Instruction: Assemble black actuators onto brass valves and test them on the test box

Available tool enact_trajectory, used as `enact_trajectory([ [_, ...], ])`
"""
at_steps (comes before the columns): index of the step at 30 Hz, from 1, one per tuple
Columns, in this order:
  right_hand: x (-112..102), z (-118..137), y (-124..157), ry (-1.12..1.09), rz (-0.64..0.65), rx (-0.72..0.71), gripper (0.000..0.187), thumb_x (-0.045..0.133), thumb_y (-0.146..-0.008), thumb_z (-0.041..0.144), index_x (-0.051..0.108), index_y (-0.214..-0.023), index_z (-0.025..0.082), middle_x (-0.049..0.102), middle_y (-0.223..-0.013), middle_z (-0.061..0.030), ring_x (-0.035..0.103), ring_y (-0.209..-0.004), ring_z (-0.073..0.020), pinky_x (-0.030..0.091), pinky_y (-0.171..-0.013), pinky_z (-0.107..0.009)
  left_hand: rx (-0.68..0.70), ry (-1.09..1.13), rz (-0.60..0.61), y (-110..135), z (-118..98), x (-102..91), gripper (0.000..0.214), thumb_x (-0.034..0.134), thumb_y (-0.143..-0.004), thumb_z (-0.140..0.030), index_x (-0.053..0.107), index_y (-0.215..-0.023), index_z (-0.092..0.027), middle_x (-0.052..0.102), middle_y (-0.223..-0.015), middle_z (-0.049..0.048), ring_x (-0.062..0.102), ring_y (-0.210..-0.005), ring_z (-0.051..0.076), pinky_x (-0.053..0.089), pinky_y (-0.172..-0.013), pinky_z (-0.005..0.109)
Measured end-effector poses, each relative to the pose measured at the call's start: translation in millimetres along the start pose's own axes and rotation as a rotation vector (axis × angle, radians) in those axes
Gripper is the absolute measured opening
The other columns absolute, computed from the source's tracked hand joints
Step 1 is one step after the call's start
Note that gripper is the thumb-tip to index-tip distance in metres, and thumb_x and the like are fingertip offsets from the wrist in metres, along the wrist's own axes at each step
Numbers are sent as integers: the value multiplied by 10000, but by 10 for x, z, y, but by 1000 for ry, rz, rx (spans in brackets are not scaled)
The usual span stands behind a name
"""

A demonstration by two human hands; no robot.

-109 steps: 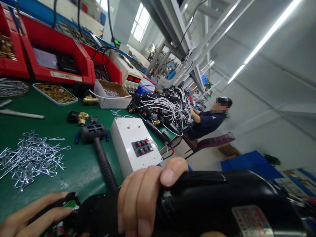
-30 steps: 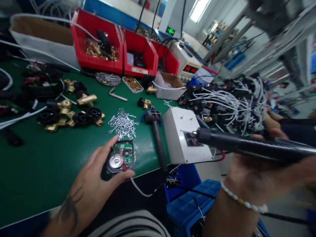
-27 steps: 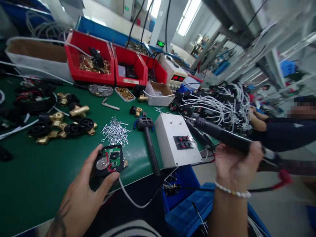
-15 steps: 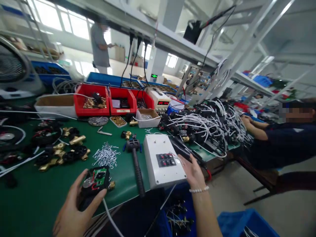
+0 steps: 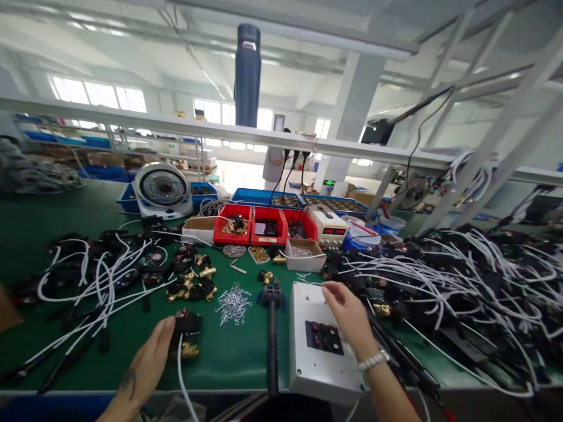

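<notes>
My left hand point(image 5: 152, 354) is closed around a black valve actuator point(image 5: 188, 329) with a brass fitting at its lower side. A white cable hangs down from it over the table edge. On the bench to the right lies a white control box point(image 5: 303, 346) with a black block of red and black terminals. My right hand point(image 5: 347, 319) rests over its upper right part, fingers pressed together where a second toggle switch sits. The fingertips hide whatever they pinch. A black-handled mallet point(image 5: 272, 340) lies just left of the box, and a pile of metal clips point(image 5: 234, 303) lies beyond my left hand.
Red bins point(image 5: 268, 234) and a power supply point(image 5: 328, 225) line the back. Heaps of actuators with white cables point(image 5: 422, 264) crowd the right; more cabled units point(image 5: 109, 281) lie left. A fan point(image 5: 165, 187) stands behind. A blue bottle point(image 5: 247, 76) stands on the overhead shelf.
The view has swung left and levelled. My right hand has gone from the box's right side to its top near the switches. The actuator in my left hand has turned, its circuit board now facing away.
</notes>
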State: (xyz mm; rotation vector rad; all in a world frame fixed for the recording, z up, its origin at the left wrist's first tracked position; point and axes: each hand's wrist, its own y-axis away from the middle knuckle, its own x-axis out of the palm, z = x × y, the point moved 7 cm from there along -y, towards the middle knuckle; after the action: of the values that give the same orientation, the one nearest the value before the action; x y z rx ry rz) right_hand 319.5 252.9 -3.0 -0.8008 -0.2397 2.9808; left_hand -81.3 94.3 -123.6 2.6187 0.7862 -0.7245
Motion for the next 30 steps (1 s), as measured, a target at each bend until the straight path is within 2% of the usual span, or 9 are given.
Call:
enact_trajectory([
  [4, 341, 37, -147, 83, 132, -71, 511, 476, -608, 576, 663, -801, 142, 672, -911, -135, 604, -896, -285, 437, -897, -438, 72, -49, -71, 12, 188, -9, 960, 176, -783, -832, 485, -1338, -112, 659, -1072, 123, 623, -1057, 289, 414, -1058, 486],
  [6, 414, -6, -154, 129, 174, -78, 507, 445, -618, 589, 648, -757, 146, 668, -892, -153, 595, -881, -309, 420, -889, -462, 144, -70, -119, 55, 201, 20, 929, 224, -771, -818, 544, -1283, -111, 660, -1078, 124, 623, -1055, 285, 442, -1028, 467],
  [8, 428, -49, -150, 162, 191, -85, 557, 417, -640, 607, 654, -818, 135, 666, -966, -167, 585, -940, -323, 400, -923, -468, 211, -93, -189, 103, 174, 42, 876, 254, -782, -786, 594, -1213, -103, 636, -1163, 133, 600, -1116, 281, 441, -1037, 435],
  [10, 421, -88, -148, 180, 200, -79, 602, 396, -653, 617, 655, -895, 131, 656, -1042, -165, 575, -998, -319, 388, -956, -454, 248, -117, -257, 142, 139, 57, 808, 256, -824, -733, 602, -1186, -99, 643, -1149, 133, 611, -1096, 277, 465, -1003, 425],
  [13, 426, -112, -143, 201, 214, -66, 589, 382, -676, 633, 643, -898, 153, 648, -1046, -145, 570, -1003, -302, 394, -948, -429, 279, -149, -330, 186, 103, 67, 668, 278, -896, -638, 600, -1168, -119, 658, -1118, 119, 630, -1053, 261, 489, -958, 401],
  [18, 440, -95, -145, 202, 220, -60, 557, 350, -709, 644, 620, -853, 178, 639, -1004, -133, 558, -978, -296, 394, -925, -427, 301, -174, -364, 189, 149, 57, 580, 299, -930, -586, 601, -1131, -134, 662, -1074, 112, 636, -999, 239, 489, -931, 358],
  [22, 442, -190, -156, 204, 222, -64, 547, 341, -745, 639, 608, -872, 179, 623, -1002, -127, 548, -985, -290, 391, -921, -426, 297, -156, -389, 177, 180, 70, 549, 313, -923, -583, 601, -1100, -150, 661, -1078, 91, 629, -1021, 230, 475, -958, 339],
  [26, 478, -250, -168, 195, 231, -129, 454, 341, -840, 549, 595, -869, 175, 610, -982, -123, 545, -975, -278, 393, -919, -421, 259, -112, -444, 220, 140, 79, 493, 332, -924, -565, 596, -1055, -170, 661, -1062, 68, 629, -1026, 219, 461, -978, 334],
  [30, 484, -173, -121, 249, 218, -151, 311, 376, -931, 353, 599, -883, 141, 607, -993, -131, 544, -991, -274, 396, -918, -420, 258, -92, -480, 323, 24, 35, 432, 347, -911, -546, 591, -997, -200, 663, -1008, 64, 634, -990, 247, 457, -983, 378],
])
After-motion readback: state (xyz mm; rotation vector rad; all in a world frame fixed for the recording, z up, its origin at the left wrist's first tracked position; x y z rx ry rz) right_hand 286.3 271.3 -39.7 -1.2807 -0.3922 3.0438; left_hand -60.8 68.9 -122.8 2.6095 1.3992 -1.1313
